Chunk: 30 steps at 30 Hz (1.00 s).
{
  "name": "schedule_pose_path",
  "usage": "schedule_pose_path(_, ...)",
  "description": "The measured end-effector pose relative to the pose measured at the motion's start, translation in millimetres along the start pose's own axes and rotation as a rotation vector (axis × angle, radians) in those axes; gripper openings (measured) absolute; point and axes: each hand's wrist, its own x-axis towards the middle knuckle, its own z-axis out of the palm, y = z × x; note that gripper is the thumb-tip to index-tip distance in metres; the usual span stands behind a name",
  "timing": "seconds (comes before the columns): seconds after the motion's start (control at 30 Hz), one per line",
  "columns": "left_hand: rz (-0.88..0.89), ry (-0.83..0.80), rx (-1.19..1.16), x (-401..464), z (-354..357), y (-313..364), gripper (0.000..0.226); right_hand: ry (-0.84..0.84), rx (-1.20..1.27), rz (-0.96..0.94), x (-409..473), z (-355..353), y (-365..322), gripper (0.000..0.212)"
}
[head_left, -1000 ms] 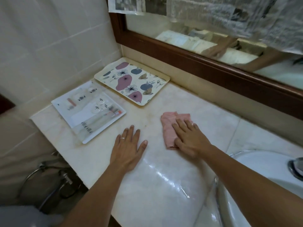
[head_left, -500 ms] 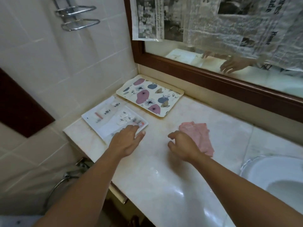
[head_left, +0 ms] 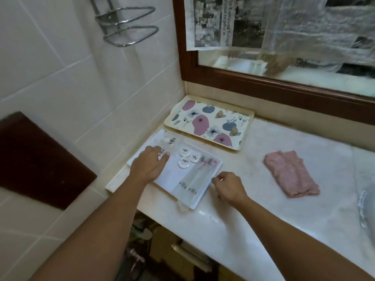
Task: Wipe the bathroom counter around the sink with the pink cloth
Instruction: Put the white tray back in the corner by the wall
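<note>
Both hands are off the pink cloth (head_left: 291, 173): it lies right of the curled, empty right hand (head_left: 229, 187), the nearer one, its length running away; left hand (head_left: 150, 165) rests flat on the white tray (head_left: 194, 199).

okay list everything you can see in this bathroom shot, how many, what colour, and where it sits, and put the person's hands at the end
pink cloth: one, pink, folded, lying on the counter right of both hands, untouched
counter: one, pale marble
white tray: one, white, left end of the counter, holding wrapped toiletries
round toiletry packs: three, white, on the white tray
floral tray: one, cream with pink and blue flowers, back corner by the wall
sink: one, white, right edge, mostly cut off
mirror: one, dark wood frame, covered with newspaper
wall rack: one, chrome, on the tiled wall
left hand: resting on the white tray
right hand: fingers curled at the tray's right edge
</note>
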Motion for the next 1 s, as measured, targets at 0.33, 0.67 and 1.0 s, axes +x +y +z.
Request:
schedule_pose_path(0.33, -0.078, -0.028, 0.062, 62, -10, -47, 0.049, 0.084, 0.212, 0.197, 3, 31, -19, 0.032)
schedule_pose_path(0.67, -0.165, -0.109, -0.077, 89, 0, -48, 0.032, 0.132, 0.139, 0.223, 8, 38, -19, 0.024)
schedule_pose_path(1.0, -0.260, -0.050, -0.080, 79, 5, -54, 0.030, 0.215, 0.127, 0.161, 12, 35, -5, 0.020)
